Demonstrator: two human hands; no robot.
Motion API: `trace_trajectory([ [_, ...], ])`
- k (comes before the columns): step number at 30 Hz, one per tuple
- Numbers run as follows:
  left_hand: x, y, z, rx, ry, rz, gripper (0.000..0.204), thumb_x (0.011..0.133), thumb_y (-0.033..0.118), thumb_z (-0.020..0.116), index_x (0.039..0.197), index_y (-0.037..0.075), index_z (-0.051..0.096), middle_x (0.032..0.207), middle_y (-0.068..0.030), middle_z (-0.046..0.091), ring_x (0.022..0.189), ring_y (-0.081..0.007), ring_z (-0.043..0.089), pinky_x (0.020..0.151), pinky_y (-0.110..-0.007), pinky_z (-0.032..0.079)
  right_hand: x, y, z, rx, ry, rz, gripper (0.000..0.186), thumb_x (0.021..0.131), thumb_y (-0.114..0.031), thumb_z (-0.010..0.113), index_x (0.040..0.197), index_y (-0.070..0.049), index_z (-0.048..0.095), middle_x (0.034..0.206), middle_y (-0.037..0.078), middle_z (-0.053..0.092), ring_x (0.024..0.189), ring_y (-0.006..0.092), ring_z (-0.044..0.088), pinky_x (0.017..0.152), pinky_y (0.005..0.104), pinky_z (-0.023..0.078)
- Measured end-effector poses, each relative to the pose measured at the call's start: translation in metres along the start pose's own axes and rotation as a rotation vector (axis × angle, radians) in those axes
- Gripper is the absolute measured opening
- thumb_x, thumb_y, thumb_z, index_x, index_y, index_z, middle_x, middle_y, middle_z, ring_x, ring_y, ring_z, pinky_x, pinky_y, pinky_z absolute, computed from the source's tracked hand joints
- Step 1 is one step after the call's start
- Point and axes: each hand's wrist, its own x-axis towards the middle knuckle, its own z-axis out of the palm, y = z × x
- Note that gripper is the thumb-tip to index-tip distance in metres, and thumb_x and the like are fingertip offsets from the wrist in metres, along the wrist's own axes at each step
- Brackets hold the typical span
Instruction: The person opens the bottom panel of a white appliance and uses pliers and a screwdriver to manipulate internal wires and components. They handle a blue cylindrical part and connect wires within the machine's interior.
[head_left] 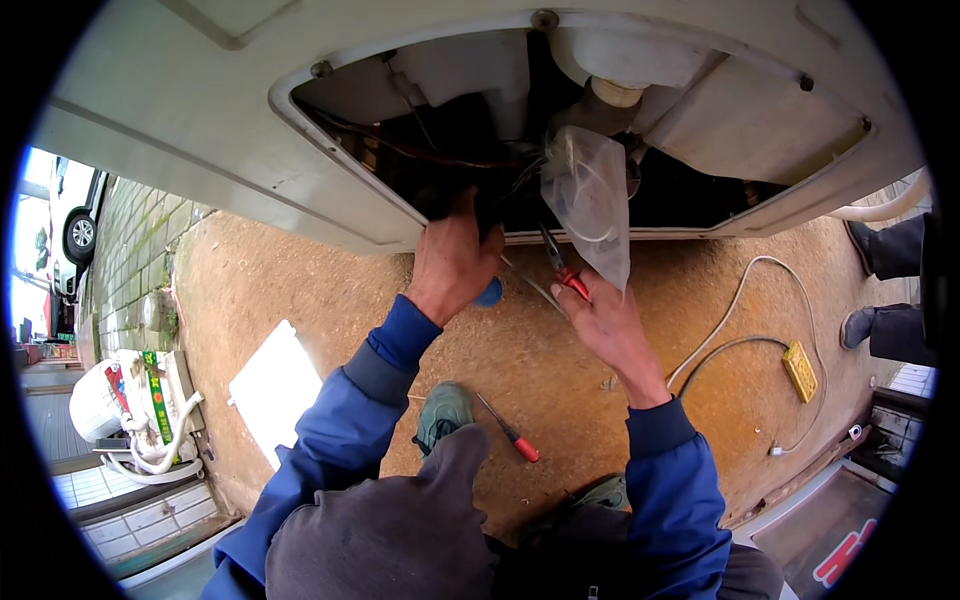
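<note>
My right hand (612, 330) grips red-handled pliers (566, 272), their dark jaws pointing up at the lower edge of an opening in a pale appliance housing (330, 225). My left hand (455, 262) reaches over the left part of that edge; its fingertips are lost in the dark interior, so what they touch is hidden. Thin wires (525, 175) run inside the opening near both hands. A clear plastic bag (590, 190) hangs from the opening, just above my right hand. Behind the bag, a pale ribbed fitting (617, 93) shows.
On the brown ground lie a red-handled screwdriver (522, 446), a white panel (276, 390) and a yellow power strip (800, 372) with its cable. A bundle with a white hose (165, 455) sits at left. Another person's legs (893, 335) stand at right.
</note>
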Motion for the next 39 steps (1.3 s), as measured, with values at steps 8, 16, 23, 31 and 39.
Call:
trace_trajectory([
  [8,0.014,0.009,0.017,0.199,0.117,0.171,0.042,0.084,0.017,0.068,0.121,-0.002,0.058,0.104,-0.031,0.063,0.094,-0.0496,0.064,0.079,-0.054,0.054,0.001,-0.009,-0.003,0.157,0.029,-0.048,0.026,0.091,-0.026,0.064,0.102,-0.001,0.063,0.084,0.026,0.065,0.082,0.049,0.061,0.069,0.0529,0.047],
  [16,0.041,-0.048,0.053,0.272,0.018,0.29,0.04,0.082,0.008,0.061,0.12,-0.003,0.06,0.109,-0.0274,0.062,0.094,-0.0453,0.064,0.082,-0.052,0.054,-0.001,-0.013,-0.005,0.184,0.057,-0.142,0.026,0.09,-0.024,0.066,0.102,-0.001,0.065,0.089,0.025,0.066,0.083,0.0478,0.062,0.071,0.0505,0.048],
  [23,0.04,-0.055,0.053,-0.05,0.06,0.267,0.029,0.083,0.005,0.058,0.11,-0.002,0.065,0.101,-0.0236,0.066,0.095,-0.042,0.063,0.087,-0.047,0.051,0.008,-0.006,-0.004,0.19,-0.06,-0.029,0.034,0.096,-0.032,0.065,0.103,0.001,0.067,0.08,0.009,0.062,0.077,0.017,0.058,0.071,0.0319,0.047],
  [31,0.021,-0.048,0.058,-0.061,0.223,0.276,0.027,0.09,0.005,0.054,0.114,-0.002,0.064,0.104,-0.0261,0.066,0.098,-0.0435,0.062,0.089,-0.049,0.051,0.047,-0.006,0.012,0.182,-0.405,0.25,0.037,0.093,-0.034,0.065,0.097,0.003,0.066,0.082,0.014,0.063,0.082,0.0258,0.059,0.077,0.0389,0.048],
  [39,0.012,-0.033,0.044,-0.224,0.143,0.09,0.032,0.093,0.005,0.052,0.123,-0.004,0.058,0.111,-0.0305,0.066,0.104,-0.0467,0.063,0.09,-0.049,0.05,0.07,0.001,0.03,0.169,-0.366,0.198,0.041,0.091,-0.037,0.067,0.093,0.004,0.065,0.082,0.017,0.064,0.082,0.0281,0.061,0.079,0.0404,0.047],
])
